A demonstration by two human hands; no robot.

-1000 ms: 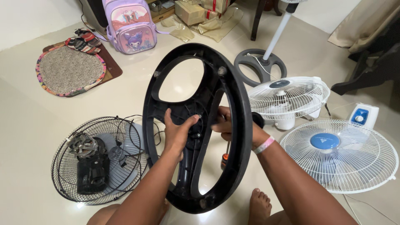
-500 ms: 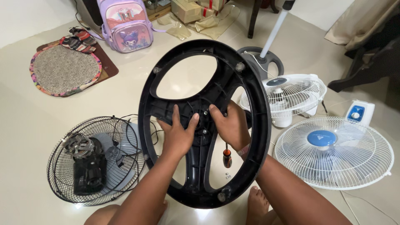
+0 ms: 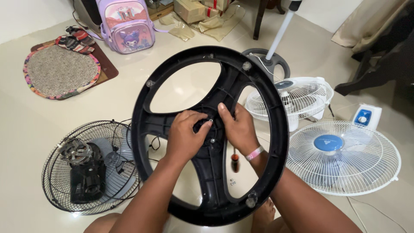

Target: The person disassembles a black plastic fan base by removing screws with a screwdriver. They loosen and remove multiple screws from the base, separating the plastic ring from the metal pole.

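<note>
Head view shows us holding a black round fan base (image 3: 276, 129), a stiff plastic ring with three spokes, tilted up off the floor (image 3: 34, 125) in the middle of the frame. Our left hand (image 3: 184, 134) rests on the hub, fingers curled and pressed onto the centre fitting; whether they pinch a small part there we cannot tell. Our right hand (image 3: 238, 129) lies spread flat against the hub at 3 o'clock from the left, steadying it. We judge the base rigid and fairly light for its breadth, smooth and a little slippery, best taken by a spoke or the rim rather than the hub.

Through the lower right opening we see a screwdriver (image 3: 235, 161) with small screws (image 3: 233, 182) on the floor. At 9 o'clock sits a black wire fan guard (image 3: 56, 190) with a motor (image 3: 86, 172) in it. At 3 o'clock lie two white fans (image 3: 345, 159). At 11 o'clock a purple backpack (image 3: 125, 23) stands beside a round mat (image 3: 60, 71).
</note>
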